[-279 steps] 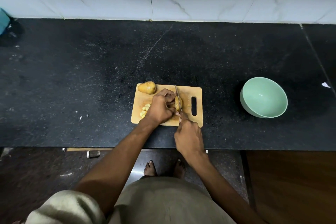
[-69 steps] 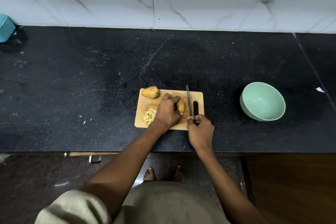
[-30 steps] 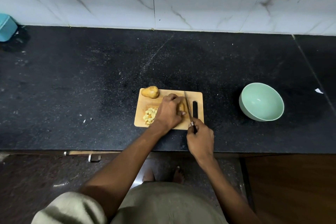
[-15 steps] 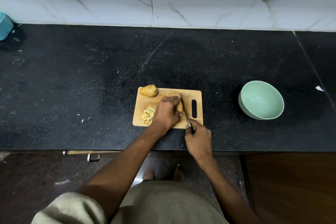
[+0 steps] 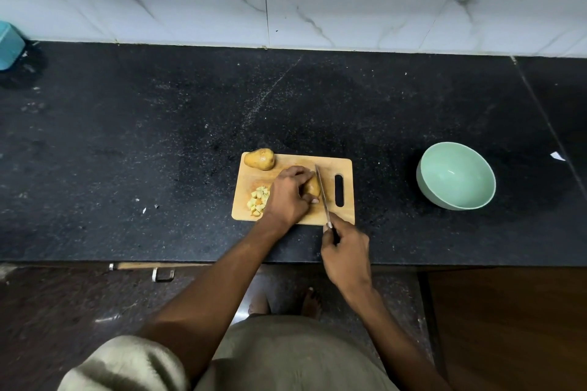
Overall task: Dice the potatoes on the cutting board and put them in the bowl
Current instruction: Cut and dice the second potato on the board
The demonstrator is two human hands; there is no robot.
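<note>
On the pale wooden cutting board (image 5: pixel 344 168), the left hand (image 5: pixel 287 197) clamps a brown potato piece (image 5: pixel 313 186); the right hand (image 5: pixel 346 247) grips a steel knife (image 5: pixel 322 192), blade just right of it, pointing away.

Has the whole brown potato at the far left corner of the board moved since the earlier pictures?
No. The whole brown potato sits at the same far left corner of the wooden cutting board.
</note>
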